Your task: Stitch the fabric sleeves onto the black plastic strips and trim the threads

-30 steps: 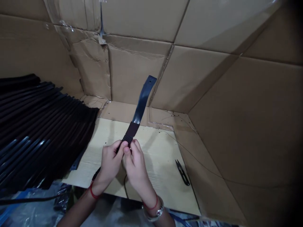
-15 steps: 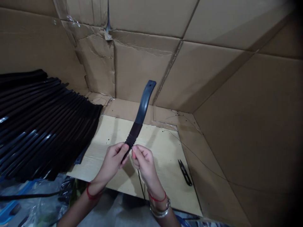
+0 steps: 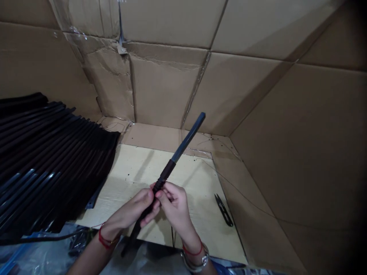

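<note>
Both hands hold a dark strip slanting between them.

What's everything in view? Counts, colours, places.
Held strip: one, blue-black, brown-wrapped, centre
Other strips: many, dark, left
Board: one, cream, centre
Snips: one pair, black, board's right edge
Cords: two, dark, lower left and bottom centre
Threads: several, dark, along cardboard
Cardboard walls: several, brown, behind and beside
Plastic: count unclear, clear, lower left
Wristbands: at least two, red, both wrists
Bangles: at least one, silvery, right wrist
Left hand, right hand: one each, bare, touching held strip
</note>
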Available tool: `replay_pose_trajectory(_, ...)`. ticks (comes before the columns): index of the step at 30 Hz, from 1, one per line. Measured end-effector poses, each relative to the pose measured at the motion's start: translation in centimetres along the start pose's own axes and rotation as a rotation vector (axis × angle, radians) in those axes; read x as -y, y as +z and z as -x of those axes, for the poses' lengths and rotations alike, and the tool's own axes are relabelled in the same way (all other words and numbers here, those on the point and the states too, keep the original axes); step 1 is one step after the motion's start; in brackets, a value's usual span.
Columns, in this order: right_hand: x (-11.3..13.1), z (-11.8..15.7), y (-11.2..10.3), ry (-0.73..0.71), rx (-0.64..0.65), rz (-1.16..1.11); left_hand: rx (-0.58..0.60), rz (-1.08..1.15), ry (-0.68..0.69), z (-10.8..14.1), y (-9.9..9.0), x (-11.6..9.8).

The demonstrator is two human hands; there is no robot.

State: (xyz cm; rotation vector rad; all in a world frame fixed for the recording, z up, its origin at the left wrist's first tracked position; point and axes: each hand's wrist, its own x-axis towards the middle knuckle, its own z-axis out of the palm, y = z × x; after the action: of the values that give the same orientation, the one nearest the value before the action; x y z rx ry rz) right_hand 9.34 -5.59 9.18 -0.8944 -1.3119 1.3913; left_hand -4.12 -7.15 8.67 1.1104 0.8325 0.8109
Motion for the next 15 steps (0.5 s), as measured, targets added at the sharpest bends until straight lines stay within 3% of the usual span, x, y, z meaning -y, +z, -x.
replay_pose_trajectory(2, 0.0, 0.1, -0.2, -0.006, -0.061, 0.025, -0.1, -0.131, 0.034, -0.1, 0.4, -0.4)
replay_pose_trajectory(4, 0.1, 0.1, -0.4, -0.042, -0.143, 0.041, -0.28, -0.231, 0.128, -0.3, 0.8, -0.3)
replay_pose_trajectory(6, 0.3, -0.1, -0.7, -0.079, -0.127, 0.071, -0.37, -0.181, 0.166, -0.5, 1.1, 0.0)
replay_pose_trajectory(8, 0.7, -0.3, -1.3, -0.071, 0.004, 0.097, -0.254, 0.05, 0.067, -0.5, 1.1, 0.1)
replay_pose_trajectory(11, 1.1, -0.7, -2.2, -0.094, 0.166, 0.171, 0.122, 0.423, -0.193, -0.4, 0.6, -0.3)
replay_pose_trajectory(13, 1.2, -0.8, -2.6, -0.222, 0.134, 0.296, 0.274, 0.527, -0.278, -0.4, 0.1, -0.7)
replay_pose_trajectory(15, 1.1, -0.7, -2.8, -0.401, 0.059, 0.454, 0.288, 0.544, -0.265, -0.5, -0.3, -0.9)
